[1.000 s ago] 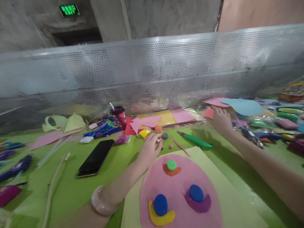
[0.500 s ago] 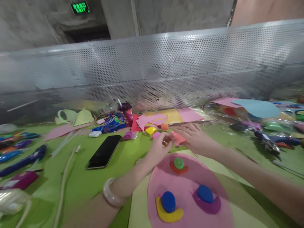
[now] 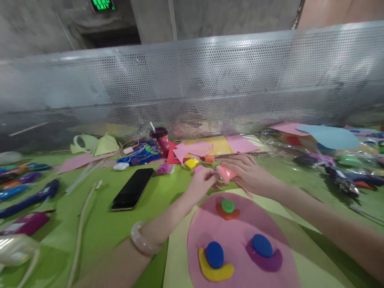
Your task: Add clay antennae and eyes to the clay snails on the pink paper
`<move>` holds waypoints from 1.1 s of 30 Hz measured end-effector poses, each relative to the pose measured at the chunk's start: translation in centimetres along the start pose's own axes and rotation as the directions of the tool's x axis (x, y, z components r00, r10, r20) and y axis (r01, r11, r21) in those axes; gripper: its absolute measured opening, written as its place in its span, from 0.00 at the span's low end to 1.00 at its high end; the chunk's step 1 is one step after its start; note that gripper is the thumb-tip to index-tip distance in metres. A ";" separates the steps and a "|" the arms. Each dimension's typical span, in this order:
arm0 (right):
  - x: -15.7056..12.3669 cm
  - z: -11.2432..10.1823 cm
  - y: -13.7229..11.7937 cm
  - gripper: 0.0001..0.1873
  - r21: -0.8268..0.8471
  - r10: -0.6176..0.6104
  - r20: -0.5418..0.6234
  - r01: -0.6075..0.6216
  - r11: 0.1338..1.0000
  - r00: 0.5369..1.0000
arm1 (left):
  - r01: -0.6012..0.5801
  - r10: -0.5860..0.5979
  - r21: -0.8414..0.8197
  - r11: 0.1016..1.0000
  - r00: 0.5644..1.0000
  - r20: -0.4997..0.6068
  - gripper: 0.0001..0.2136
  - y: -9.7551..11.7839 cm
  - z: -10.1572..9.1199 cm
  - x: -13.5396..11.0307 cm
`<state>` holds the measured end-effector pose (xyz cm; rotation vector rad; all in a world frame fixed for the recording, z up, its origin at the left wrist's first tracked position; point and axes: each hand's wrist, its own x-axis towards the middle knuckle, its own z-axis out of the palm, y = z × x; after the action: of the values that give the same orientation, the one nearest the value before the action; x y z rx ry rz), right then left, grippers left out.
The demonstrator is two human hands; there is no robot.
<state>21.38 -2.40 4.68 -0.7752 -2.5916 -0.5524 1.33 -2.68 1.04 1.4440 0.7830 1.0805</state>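
Note:
A small clear packet of coral-coloured modelling clay [image 3: 227, 173] is between my hands, just beyond the pink paper oval [image 3: 237, 232]. My left hand [image 3: 204, 180] pinches the packet's left edge, thumb and finger together. My right hand [image 3: 244, 170] grips its right side, fingers laid long over the top and the thumb hidden. Near me on the oval are snail shapes: a yellow clay snail [image 3: 217, 274] and a purple clay snail [image 3: 268, 262], each with a blue cap, and an orange clay snail [image 3: 228, 215] with a green cap. A thin pink strip [image 3: 245, 189] lies below my right hand.
A black phone [image 3: 133, 189] and a white cable [image 3: 82, 216] lie to the left on the green table. Behind are a dark cup with a straw [image 3: 160, 142], paper scraps [image 3: 193, 151] and more clay packets [image 3: 164, 169]. A perforated metal panel [image 3: 192, 88] stands at the back.
My left fingers have shifted slightly on the packet's left edge, and more of the packet shows. The whole view has tilted a little; the snails and oval stay put.

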 end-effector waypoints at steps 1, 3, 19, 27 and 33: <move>0.0 -0.1 0.0 0.30 0.003 -0.003 0.007 0.003 1.000 1.000 | 0.006 -0.006 0.003 1.000 1.000 -0.002 0.08 0.0 -0.1 0.0; 0.0 -0.2 -0.1 0.31 0.013 -0.012 0.019 0.012 1.000 1.000 | 0.016 -0.016 0.013 1.000 1.000 -0.007 0.08 -0.1 -0.2 0.0; 0.6 -0.3 -2.5 0.18 0.087 0.161 -0.082 -0.154 0.984 0.984 | -0.003 -0.003 -0.049 0.999 0.994 -0.108 0.12 0.3 -0.2 -0.1; 0.7 0.3 -3.5 0.12 0.091 0.285 -0.010 -0.283 0.955 0.959 | -0.031 0.030 -0.018 0.999 0.998 -0.050 0.13 -0.1 0.8 -0.4; 0.7 -0.4 -3.3 0.12 0.164 0.260 0.081 -0.271 0.949 0.962 | -0.100 0.103 0.127 0.987 0.994 -0.018 0.09 -0.1 0.6 -0.6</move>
<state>18.97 -4.86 4.53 -1.0710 -2.4884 -0.2220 1.72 -3.43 0.86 1.5945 0.8137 1.1448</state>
